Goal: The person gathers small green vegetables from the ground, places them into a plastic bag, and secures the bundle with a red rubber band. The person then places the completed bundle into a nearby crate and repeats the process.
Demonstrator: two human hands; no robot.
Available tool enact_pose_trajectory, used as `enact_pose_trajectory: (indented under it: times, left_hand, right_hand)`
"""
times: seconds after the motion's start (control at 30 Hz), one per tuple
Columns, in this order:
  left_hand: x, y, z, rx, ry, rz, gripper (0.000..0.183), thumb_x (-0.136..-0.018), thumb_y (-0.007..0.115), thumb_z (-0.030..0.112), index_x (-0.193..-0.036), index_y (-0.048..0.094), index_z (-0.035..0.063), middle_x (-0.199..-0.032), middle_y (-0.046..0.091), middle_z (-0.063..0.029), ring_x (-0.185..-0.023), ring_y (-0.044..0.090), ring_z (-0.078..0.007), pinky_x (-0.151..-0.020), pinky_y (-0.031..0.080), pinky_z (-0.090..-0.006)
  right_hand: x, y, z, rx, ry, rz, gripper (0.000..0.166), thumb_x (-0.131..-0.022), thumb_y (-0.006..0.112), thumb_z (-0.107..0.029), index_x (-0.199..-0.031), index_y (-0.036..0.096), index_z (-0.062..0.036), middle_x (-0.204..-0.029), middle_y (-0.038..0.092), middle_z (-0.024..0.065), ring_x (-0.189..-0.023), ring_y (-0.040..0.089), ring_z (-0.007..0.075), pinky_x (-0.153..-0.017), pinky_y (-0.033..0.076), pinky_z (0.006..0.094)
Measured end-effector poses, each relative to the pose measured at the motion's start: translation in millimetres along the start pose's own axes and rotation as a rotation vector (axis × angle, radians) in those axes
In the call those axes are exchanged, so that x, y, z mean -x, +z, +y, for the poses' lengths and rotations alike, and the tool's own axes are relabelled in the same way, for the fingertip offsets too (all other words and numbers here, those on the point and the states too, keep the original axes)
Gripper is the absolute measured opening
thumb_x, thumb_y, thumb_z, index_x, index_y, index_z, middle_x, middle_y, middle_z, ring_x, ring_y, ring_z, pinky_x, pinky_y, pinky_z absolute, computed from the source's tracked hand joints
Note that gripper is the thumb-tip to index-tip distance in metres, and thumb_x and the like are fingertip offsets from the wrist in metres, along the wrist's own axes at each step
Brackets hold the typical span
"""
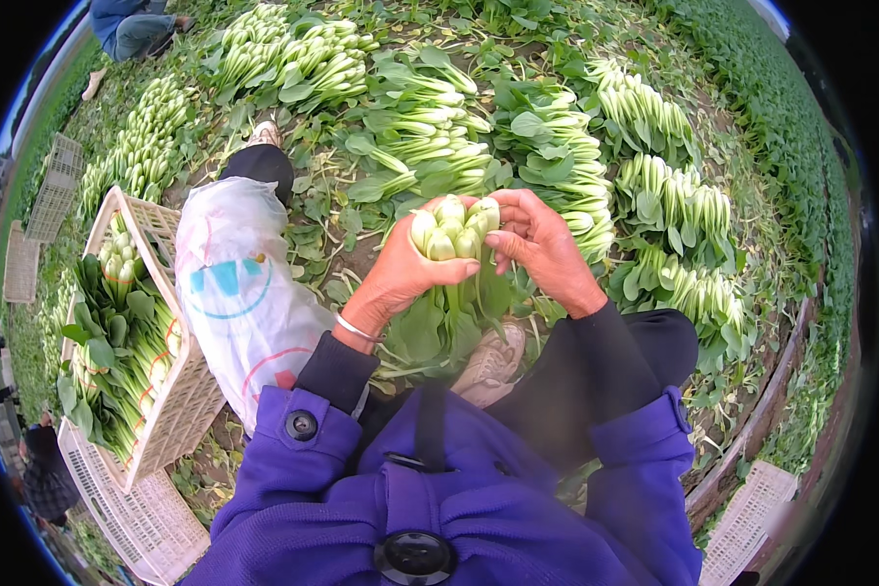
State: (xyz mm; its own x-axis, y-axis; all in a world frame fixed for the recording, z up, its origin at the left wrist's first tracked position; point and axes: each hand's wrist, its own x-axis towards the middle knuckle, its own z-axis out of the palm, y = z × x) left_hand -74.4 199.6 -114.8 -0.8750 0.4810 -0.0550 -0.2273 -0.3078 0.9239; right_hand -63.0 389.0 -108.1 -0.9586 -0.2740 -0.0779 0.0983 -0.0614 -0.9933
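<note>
My left hand point(403, 264) is wrapped around a small bunch of bok choy point(448, 233), its pale green bases turned up toward me and its leaves hanging below. At the bunch's right edge, my right hand point(538, 245) has its thumb and fingers at one bok choy head point(486, 212). Part of the stems is hidden behind the left thumb. Ahead of my hands, rows of harvested bok choy point(439, 139) lie on the leafy ground, with another row point(564, 168) just to the right.
On the left stands a plastic crate point(183, 395) with bok choy bundles tied in red bands. A white plastic bag point(227, 278) covers my left leg. More piles point(674, 212) lie to the right. Another crate point(751, 520) sits lower right. Other people point(135, 33) are at the left edges.
</note>
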Motion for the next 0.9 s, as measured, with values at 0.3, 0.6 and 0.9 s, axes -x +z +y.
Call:
enact_pose_trajectory:
  times: [0.3, 0.6, 0.9]
  left_hand:
    - [-2, -1, -1, -0.119, 0.007, -0.001, 0.059, -0.065, 0.074, 0.004, -0.120, 0.053, 0.0020, -0.103, 0.059, -0.0008, -0.090, 0.057, -0.0075, -0.081, 0.049, -0.0236]
    - [-2, -2, -15, 0.068, 0.051, 0.007, 0.063, -0.065, 0.077, 0.004, -0.123, 0.051, 0.0021, -0.109, 0.060, -0.0029, -0.097, 0.058, -0.0105, -0.088, 0.048, -0.0260]
    - [-5, -11, -34, 0.198, -0.112, 0.095, 0.060, -0.069, 0.072, 0.005, -0.125, 0.050, 0.0009, -0.109, 0.062, -0.0070, -0.097, 0.060, -0.0156, -0.088, 0.047, -0.0289]
  right_hand:
    - [0, 9, 4, 0.280, -0.098, 0.098, 0.029, -0.084, 0.061, 0.005, -0.111, 0.053, 0.0002, -0.082, 0.062, 0.0066, -0.061, 0.060, 0.0091, -0.054, 0.051, 0.0234]
    - [2, 18, 6, 0.351, -0.260, 0.130, 0.037, -0.080, 0.059, 0.010, -0.115, 0.053, 0.0004, -0.090, 0.062, 0.0104, -0.066, 0.062, 0.0148, -0.059, 0.052, 0.0275]
    - [-9, -6, 25, 0.123, -0.020, -0.032, 0.035, -0.083, 0.058, 0.005, -0.118, 0.054, 0.0022, -0.118, 0.051, 0.0121, -0.072, 0.064, 0.0179, -0.062, 0.055, 0.0292]
